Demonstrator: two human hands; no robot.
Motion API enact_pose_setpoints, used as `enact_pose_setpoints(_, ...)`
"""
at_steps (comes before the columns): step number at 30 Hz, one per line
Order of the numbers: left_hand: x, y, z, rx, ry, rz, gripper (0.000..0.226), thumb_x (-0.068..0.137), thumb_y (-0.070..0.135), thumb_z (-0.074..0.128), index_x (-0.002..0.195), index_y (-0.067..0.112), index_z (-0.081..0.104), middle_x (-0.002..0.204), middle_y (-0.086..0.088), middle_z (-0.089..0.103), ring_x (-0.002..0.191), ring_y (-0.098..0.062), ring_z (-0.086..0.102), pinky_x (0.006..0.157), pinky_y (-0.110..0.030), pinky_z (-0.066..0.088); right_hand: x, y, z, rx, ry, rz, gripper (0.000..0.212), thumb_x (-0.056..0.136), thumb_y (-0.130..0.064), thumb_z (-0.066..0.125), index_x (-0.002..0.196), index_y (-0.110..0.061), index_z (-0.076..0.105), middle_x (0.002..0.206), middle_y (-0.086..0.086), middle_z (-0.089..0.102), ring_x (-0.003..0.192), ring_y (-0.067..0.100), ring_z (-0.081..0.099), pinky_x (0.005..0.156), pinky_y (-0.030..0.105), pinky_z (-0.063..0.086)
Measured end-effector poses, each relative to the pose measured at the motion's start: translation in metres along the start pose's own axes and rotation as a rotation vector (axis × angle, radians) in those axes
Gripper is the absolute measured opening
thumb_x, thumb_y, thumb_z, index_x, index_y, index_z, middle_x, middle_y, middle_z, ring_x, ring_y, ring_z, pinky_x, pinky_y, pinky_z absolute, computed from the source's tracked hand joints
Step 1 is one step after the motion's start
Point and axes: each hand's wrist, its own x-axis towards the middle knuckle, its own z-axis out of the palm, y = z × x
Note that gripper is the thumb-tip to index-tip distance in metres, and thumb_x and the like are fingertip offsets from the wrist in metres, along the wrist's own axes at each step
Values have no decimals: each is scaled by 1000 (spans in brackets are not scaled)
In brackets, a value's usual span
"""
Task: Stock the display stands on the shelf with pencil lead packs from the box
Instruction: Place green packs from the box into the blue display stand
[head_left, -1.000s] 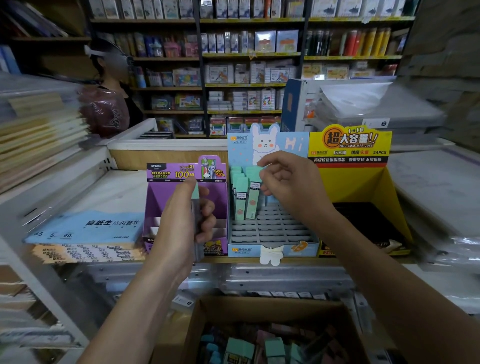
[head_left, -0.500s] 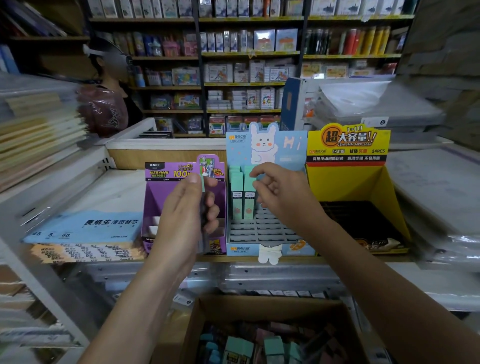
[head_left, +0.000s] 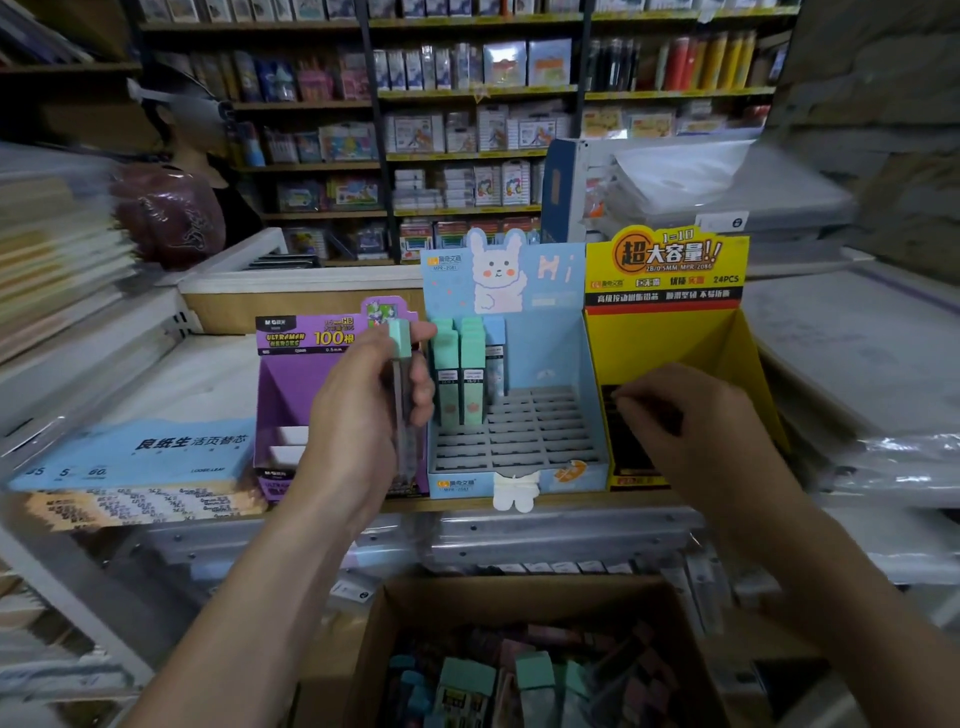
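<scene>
My left hand (head_left: 358, 431) is shut on a small stack of clear lead packs with a mint-green cap (head_left: 400, 338), held upright between the purple stand (head_left: 291, 384) and the blue rabbit stand (head_left: 519, 441). Several mint packs (head_left: 460, 364) and one blue pack stand in the blue stand's back-left slots; its other slots are bare. My right hand (head_left: 691, 436) hovers with curled fingers and nothing in it, in front of the yellow stand (head_left: 670, 332). Below the shelf, the open cardboard box (head_left: 374, 634) holds many loose packs (head_left: 524, 675).
A blue pack of loose-leaf paper (head_left: 140, 452) lies left of the purple stand. Plastic-wrapped stacks (head_left: 857, 338) fill the right side. A person (head_left: 171, 208) stands at the back left, before stocked shelves (head_left: 467, 93).
My right hand let go of a pack in the blue stand's back rows and drew away to the right, down before the yellow stand. My left hand rose slightly with its packs.
</scene>
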Motion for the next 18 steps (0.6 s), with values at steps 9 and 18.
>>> enact_pose_setpoints(9,1,-3,7,216,-18,24,31,104,6,41,87,23,59,76,-6,60,61,-17,56,42,-20,36,-34,30,-9,-193,-112,104,31,101,-21,50,80,-7,69,82,3,62,80,22,53,69,40,46)
enact_pose_setpoints(18,6,-3,-10,503,-48,258,19,95,3,67,98,21,70,89,2,69,89,-11,65,82,-20,54,-44,25,-7,-233,-36,108,37,103,-27,45,74,-11,62,78,-1,58,76,22,53,62,39,46)
